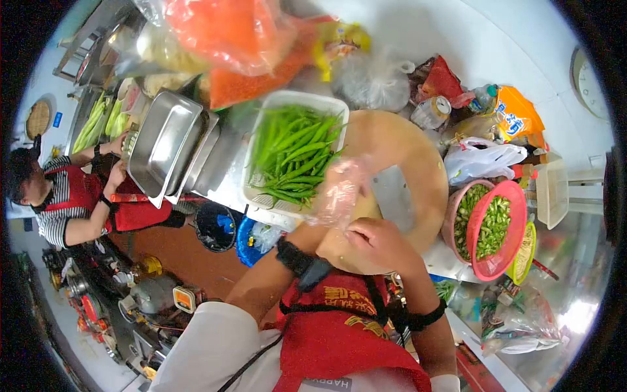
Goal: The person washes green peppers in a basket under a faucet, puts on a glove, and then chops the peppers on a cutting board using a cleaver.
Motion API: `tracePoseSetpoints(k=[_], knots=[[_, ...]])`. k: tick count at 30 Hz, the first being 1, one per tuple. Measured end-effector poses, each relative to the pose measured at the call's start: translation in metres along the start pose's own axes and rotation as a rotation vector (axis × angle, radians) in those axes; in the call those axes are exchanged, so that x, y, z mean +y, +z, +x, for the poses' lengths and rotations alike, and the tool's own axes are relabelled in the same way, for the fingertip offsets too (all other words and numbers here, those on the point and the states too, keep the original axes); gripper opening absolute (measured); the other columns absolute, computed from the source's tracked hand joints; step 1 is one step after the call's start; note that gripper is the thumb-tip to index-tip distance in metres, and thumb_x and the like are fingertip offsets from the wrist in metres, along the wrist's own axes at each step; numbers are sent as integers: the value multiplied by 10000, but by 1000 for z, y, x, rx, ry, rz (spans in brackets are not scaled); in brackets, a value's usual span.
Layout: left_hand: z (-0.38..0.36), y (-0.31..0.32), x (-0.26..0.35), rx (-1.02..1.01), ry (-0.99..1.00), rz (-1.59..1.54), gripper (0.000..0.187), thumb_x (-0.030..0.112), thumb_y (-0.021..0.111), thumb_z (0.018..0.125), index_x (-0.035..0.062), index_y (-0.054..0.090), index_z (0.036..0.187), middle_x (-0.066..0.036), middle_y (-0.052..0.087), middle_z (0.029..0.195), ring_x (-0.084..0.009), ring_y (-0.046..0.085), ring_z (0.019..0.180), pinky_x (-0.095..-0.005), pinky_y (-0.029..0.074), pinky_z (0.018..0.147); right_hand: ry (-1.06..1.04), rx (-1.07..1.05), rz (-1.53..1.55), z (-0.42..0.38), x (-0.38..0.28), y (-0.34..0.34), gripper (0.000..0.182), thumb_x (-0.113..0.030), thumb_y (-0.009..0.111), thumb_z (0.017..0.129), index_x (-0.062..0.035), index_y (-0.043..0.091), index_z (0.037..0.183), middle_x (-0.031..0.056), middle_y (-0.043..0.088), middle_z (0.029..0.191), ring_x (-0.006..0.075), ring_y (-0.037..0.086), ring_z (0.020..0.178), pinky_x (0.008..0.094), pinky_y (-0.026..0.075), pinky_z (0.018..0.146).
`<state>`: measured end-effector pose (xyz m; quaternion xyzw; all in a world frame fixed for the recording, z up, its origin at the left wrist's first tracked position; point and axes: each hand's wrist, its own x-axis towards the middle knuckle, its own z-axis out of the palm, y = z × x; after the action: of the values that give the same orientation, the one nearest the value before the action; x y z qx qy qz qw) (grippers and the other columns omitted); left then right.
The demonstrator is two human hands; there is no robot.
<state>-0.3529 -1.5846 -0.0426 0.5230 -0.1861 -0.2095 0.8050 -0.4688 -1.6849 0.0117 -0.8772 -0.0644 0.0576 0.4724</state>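
My left hand wears a clear plastic glove and is raised over the round wooden chopping board; its fingers are blurred. Close beside the glove's cuff, my right hand is bare and curled, fingers pressed together on the glove's edge. Under the hands, a flat grey cleaver blade lies on the board. Just left of the gloved hand stands a white plastic basket heaped with long green peppers.
Pink baskets of chopped green peppers stand at right, with a yellow-green basket beside them. Steel pans sit at left. Bags, a can and an orange packet line the back. A co-worker stands at far left.
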Motion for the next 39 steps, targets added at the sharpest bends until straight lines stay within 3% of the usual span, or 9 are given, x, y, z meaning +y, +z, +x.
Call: tracePoseSetpoints(k=[2,5,9,17,20,21,23,28,39], knots=[[-8,-22,39,156,-114,373,255,192,551,890,12,590,714,-39,552,627,-141,487,547,-283,402,539,141,11,34,-9,14,-5,150,-150,566,810,-17,598,870,182,600,771,328,596,721,385,476,649],[-18,-85,42,191,213,1348,186,139,565,837,11,601,968,-179,628,933,-335,607,842,-380,484,752,435,169,-13,-42,60,-9,194,-188,565,818,-26,622,910,178,621,812,338,615,771,393,491,723],[-37,-104,49,-5,-57,1600,213,141,586,812,-9,589,963,-198,610,905,-376,573,845,-432,470,760,658,302,-51,-103,106,8,245,-167,588,792,-22,598,990,195,606,929,344,588,880,404,463,801],[-43,-91,71,16,132,1535,207,175,564,826,-14,602,902,-178,593,790,-318,586,735,-401,471,685,741,238,-446,-127,131,59,660,-122,676,676,-43,386,1264,241,510,1043,426,483,994,464,407,860],[-49,-57,90,82,-521,633,221,183,581,868,-34,576,911,-74,582,788,-138,546,722,-297,469,665,792,252,-378,-112,122,52,667,-118,663,692,-40,372,1287,232,508,1093,403,503,993,450,423,847],[-59,-50,79,69,-523,623,221,183,581,868,-34,576,911,-74,582,788,-138,546,722,-297,469,665,805,258,-386,-113,124,51,667,-118,663,692,-40,372,1287,232,508,1093,403,503,993,450,423,847],[-76,-29,48,142,-625,-456,226,195,584,874,-11,560,963,-62,582,819,-140,537,715,-272,456,655,674,390,-217,-118,127,51,683,-123,648,716,-65,341,1324,228,533,1098,384,542,949,447,440,825],[-80,15,12,26,-823,-455,242,230,545,905,6,546,997,-41,570,827,-116,520,729,-243,438,654,843,416,521,-114,102,32,614,-52,541,768,-60,344,1349,28,506,694,90,500,559,221,418,487],[-91,7,-93,-44,-878,364,275,235,504,883,27,605,734,-54,555,582,-137,519,533,-275,412,523,874,477,699,-79,98,43,501,-172,532,849,-56,388,1315,24,461,542,110,425,396,237,355,379]])
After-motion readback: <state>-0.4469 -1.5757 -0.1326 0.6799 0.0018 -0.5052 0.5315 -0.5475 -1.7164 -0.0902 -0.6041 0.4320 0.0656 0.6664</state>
